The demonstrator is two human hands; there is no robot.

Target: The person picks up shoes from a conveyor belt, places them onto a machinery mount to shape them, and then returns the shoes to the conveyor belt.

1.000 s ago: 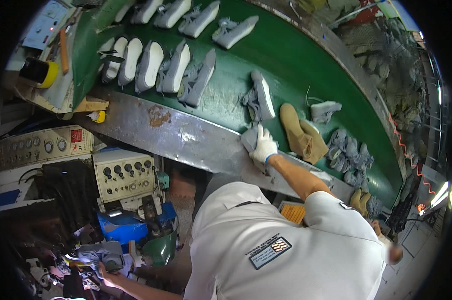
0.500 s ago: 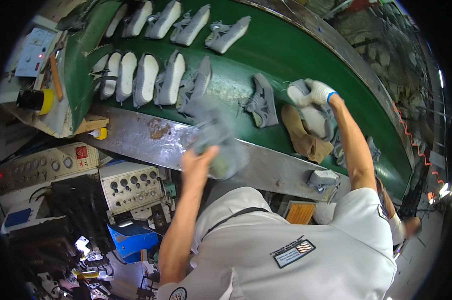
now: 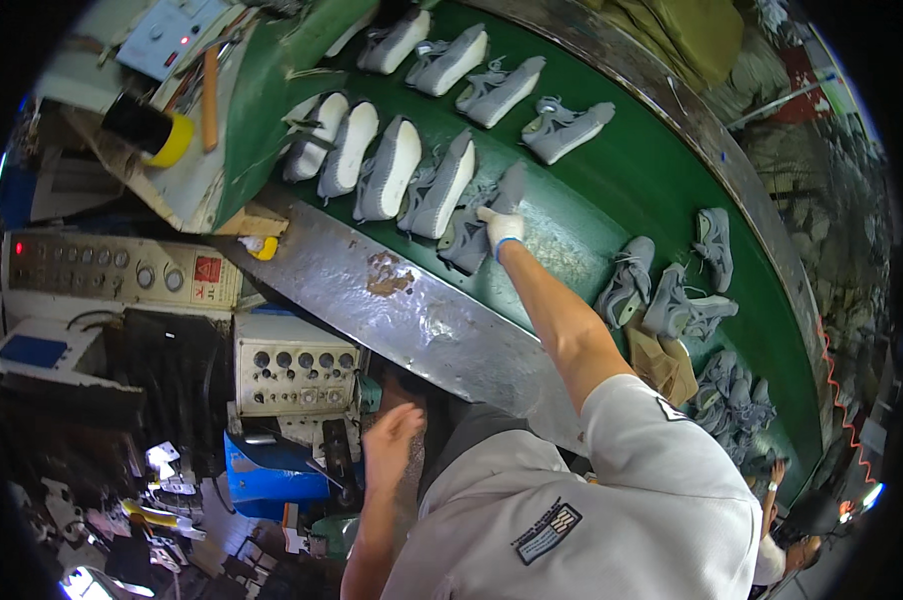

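My right hand (image 3: 505,228), in a white glove with a blue cuff, is closed on a grey shoe (image 3: 462,240) at the right end of the near row on the green conveyor belt (image 3: 562,230). Its fingers wrap over the shoe's side. Bare and away from the belt, my left hand (image 3: 396,428) hangs below the metal edge with fingers loosely bent and apart; no object shows in it. Beside the gripped shoe lies another grey shoe (image 3: 440,190), tipped on its side with its pale sole showing.
More grey shoes (image 3: 570,130) form a far row. Several loose shoes (image 3: 627,280) and a tan boot-shaped piece (image 3: 662,365) lie to the right. A metal ledge (image 3: 422,325) borders the belt. Control panels (image 3: 297,375) stand at lower left. Another person's hand (image 3: 778,470) shows at lower right.
My right hand has left the loose shoes on the right and moved left to the near row. The blurred grey shoe has gone from my left hand, which has dropped lower. The view has shifted.
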